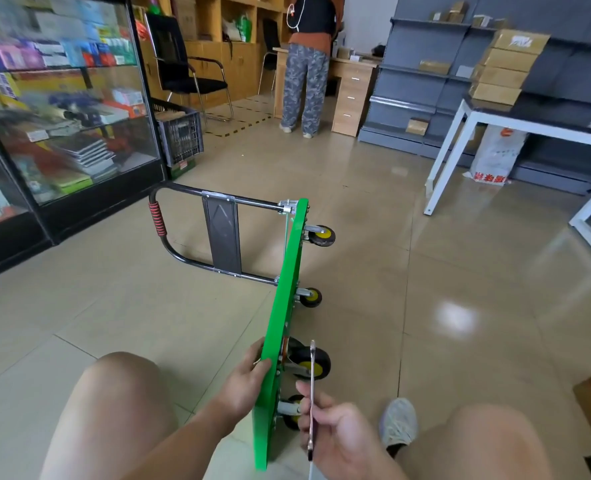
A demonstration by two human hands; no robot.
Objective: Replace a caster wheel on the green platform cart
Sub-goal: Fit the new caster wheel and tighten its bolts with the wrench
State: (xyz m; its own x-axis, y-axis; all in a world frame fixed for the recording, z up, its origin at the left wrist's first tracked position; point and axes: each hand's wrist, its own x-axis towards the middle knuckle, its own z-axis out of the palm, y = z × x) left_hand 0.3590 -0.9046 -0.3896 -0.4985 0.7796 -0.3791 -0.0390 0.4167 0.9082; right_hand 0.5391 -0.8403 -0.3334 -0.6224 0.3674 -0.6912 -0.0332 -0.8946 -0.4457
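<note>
seated person steadies a green platform cart (284, 271) tipped on its side, wrench (312, 368) in hand, ready to work on a caster.

the cart stands on its long edge on the tiled floor (425, 306), just in front of the person's knees, with its black handle (162, 223) lying out to the left and four wheels pointing right. the left hand (243, 379) grips the deck's near edge, fingers curled over it. the right hand (335, 431) grasps the wrench upright, just beside the two nearest wheels; the large caster (321, 363) sits behind its upper end. this looks like the start of unbolting: the wrench is not yet on any fastener. next, its open end must seat on a mounting nut at a caster's plate while the left hand keeps the deck from tipping.
</note>
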